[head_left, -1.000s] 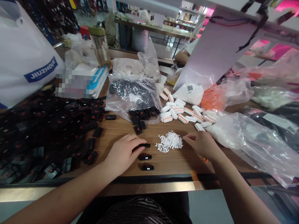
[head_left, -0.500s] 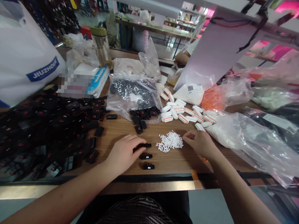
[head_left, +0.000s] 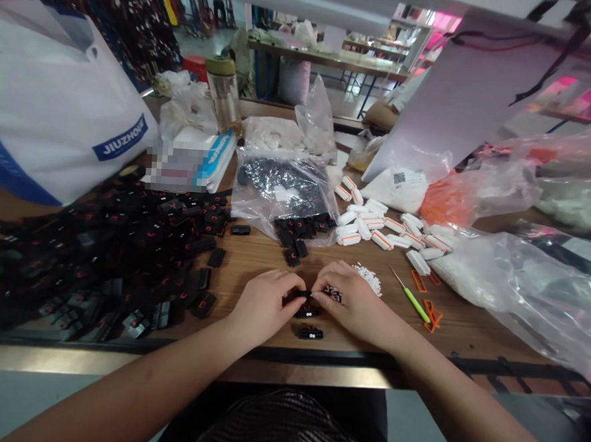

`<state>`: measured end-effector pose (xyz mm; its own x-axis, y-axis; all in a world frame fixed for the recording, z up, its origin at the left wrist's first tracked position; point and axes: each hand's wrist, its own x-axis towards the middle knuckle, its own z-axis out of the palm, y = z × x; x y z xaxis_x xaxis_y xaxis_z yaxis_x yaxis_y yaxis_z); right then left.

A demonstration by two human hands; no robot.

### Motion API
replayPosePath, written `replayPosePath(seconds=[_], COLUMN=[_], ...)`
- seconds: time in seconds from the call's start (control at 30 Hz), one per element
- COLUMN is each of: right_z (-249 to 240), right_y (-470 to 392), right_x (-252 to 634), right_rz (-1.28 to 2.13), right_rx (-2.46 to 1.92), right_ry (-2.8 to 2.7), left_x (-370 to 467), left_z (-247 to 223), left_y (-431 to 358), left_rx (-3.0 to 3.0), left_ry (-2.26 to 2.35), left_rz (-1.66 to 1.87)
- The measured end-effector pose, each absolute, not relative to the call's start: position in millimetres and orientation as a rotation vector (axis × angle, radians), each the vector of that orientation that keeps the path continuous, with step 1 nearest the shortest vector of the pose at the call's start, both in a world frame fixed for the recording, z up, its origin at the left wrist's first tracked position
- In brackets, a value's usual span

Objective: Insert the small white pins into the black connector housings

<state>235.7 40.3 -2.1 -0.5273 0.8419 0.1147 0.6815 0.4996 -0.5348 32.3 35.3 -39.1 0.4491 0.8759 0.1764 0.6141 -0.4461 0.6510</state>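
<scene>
White plastic bag with blue base point(head_left: 57, 93) is standing upper left, its dark blue patch reading "JIUZHOU", last character unclear. Pixelated booklet with blue-white edge point(head_left: 219, 160) is lying beside it, lettering too blurred to read. Clear bag of white contents point(head_left: 395, 187), right of centre, is showing a QR code. Both forearms are reaching up from the bottom corners, wrists low, hands converging at lower centre. Left hand point(head_left: 269, 307) is pinching the small black plastic connector point(head_left: 305, 293) between thumb and fingers; right hand point(head_left: 347, 297) is curling at its other end, fingertips together, grip detail hidden. Two black connectors with white dots point(head_left: 311, 332) are sitting just below on the brown wood-grain table point(head_left: 262, 352). Tiny white cylindrical pegs point(head_left: 369, 279) are heaping behind the right hand; slim green-handled pick point(head_left: 415, 304) and thin orange rectangular frames point(head_left: 432, 316) are lying right. Glossy black housings point(head_left: 124, 237) are piling left.
</scene>
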Motion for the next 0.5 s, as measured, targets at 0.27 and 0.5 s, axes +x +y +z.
replayPosePath(seconds=[0.27, 0.5], right_z=[2.1, 8.3], right_y=[38.4, 40.0], right_x=[231.4, 222.5], right_rz=[0.491, 0.323], right_rx=[-1.270, -1.276], right_ry=[-2.514, -2.703], left_x=[32.3, 32.5], left_z=[-38.3, -37.2], left_y=[35.5, 36.1], left_rx=[2.195, 2.220], left_ry=[1.265, 1.268], left_rz=[0.664, 0.646])
